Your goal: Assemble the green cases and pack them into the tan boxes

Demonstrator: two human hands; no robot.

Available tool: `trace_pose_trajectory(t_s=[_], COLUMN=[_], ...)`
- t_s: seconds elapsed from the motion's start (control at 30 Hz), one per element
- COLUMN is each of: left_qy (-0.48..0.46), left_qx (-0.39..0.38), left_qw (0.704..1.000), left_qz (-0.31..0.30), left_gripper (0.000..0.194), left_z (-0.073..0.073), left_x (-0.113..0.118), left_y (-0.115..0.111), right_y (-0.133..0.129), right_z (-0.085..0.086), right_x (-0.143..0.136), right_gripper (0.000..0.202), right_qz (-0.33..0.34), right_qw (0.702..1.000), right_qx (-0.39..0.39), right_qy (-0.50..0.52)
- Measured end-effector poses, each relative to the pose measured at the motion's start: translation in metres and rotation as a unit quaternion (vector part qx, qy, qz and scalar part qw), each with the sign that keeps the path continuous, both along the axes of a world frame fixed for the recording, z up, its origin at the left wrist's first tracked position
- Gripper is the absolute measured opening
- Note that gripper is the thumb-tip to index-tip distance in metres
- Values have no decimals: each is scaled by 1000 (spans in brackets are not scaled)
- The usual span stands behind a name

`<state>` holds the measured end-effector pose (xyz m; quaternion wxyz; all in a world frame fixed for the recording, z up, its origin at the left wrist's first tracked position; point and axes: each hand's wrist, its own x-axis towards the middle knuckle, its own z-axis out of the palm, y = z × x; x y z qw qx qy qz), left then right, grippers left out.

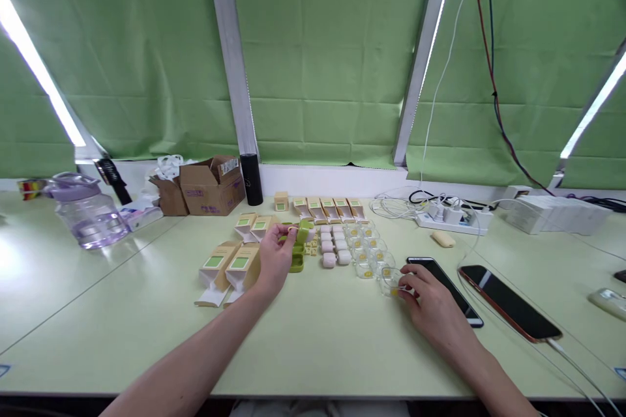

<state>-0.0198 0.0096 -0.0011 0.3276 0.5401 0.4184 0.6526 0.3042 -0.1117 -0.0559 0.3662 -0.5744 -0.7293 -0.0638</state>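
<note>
Pale green counter (147, 313), green curtains (332, 52) behind | left hand (274, 259) pinches green case (302, 232), tilted, long axis running away from hand | right hand (430, 305) fingertips curled on clear case (391, 280), axis unclear.

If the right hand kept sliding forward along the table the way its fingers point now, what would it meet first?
The right hand points up and left, its fingertips already at a clear plastic case. Pushing on, it would likely run into the rows of clear cases just beyond, then the pink cases, though depth is hard to judge.
</note>
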Motion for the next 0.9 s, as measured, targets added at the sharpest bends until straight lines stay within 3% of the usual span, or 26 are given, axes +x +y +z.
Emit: trace_pose_trajectory(t_s=[0.33,0.5,0.7,0.77,0.9], left_qy=[0,-38,-109,-123,-133], left_qx=[1,-18,-89,-109,-138], left_qw=[1000,998,982,975,964], left_qz=[-6,-40,-125,-150,-184], left_gripper=[46,42,43,42,37], left_z=[1,6,11,12,13], left_x=[0,3,7,8,10], left_y=[-2,-6,-13,-15,-17], right_y=[-1,-7,13,27,52], right_z=[2,34,80,86,85], right_x=[-4,-9,-54,-74,-105], right_gripper=[23,25,28,34,43], right_qz=[-25,-73,79,121,167], right_qw=[999,992,981,970,961], right_qx=[-1,62,173,209,208], right_qy=[-33,-77,-36,-40,-75])
